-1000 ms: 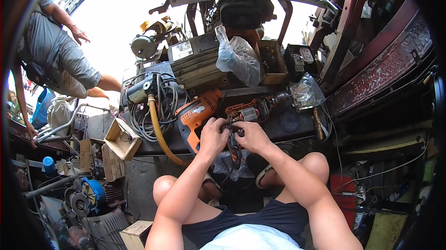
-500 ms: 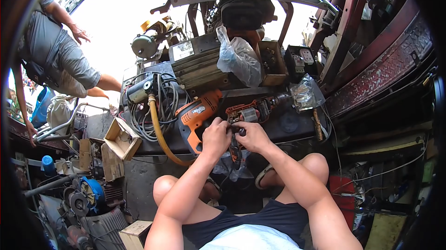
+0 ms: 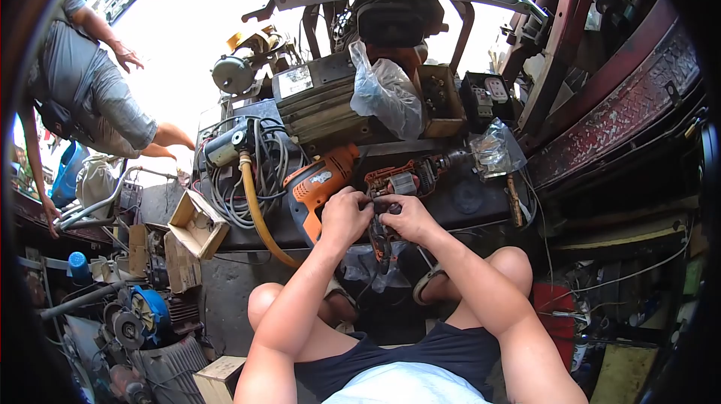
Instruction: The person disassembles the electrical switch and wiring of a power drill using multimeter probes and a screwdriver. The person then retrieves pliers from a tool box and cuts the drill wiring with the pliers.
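An opened power drill lies on the dark bench, its motor and gears exposed in an orange half housing. Its handle points toward me. My left hand is closed at the upper left of that handle, fingertips pinched on it. From the other side my right hand is also closed, with thumb and fingers on a small dark part at the handle's top. The fingers hide exactly what they pinch. Left of my left hand lies an orange drill housing. Beneath the handle is a clear plastic bag.
Coiled grey cable and a yellow hose lie on the left, beside a wooden box. A large finned motor stands behind. At right are a bag of small parts and a metal frame. Another person stands at far left.
My left hand has shifted slightly left and down, and its fingers have turned a little. My right hand has barely moved at the handle. The drill stays in place.
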A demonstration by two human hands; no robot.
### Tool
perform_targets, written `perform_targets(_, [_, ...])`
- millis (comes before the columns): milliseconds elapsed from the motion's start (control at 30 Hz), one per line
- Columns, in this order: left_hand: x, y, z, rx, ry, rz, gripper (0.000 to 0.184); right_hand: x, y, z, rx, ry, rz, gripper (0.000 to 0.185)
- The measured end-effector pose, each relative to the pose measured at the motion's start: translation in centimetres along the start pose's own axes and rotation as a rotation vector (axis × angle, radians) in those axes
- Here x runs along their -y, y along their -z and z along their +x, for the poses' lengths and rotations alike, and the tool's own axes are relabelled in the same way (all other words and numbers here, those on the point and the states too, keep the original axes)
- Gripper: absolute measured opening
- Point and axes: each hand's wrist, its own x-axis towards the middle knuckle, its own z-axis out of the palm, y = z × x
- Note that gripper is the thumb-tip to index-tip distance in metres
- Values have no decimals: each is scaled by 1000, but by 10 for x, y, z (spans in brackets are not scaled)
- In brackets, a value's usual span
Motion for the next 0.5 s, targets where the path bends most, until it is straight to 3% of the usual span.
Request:
perform_targets(33, [1,0,0,8,-6,1,22,7,1,-3,30,-96,61,44])
perform_targets(133, [5,-1,1,9,-9,-18,21,6,-1,-4,24,-77,77,43])
perform_targets(500, [11,-4,3,-68,11,-268,22,7,-1,-6,-20,106,43,42])
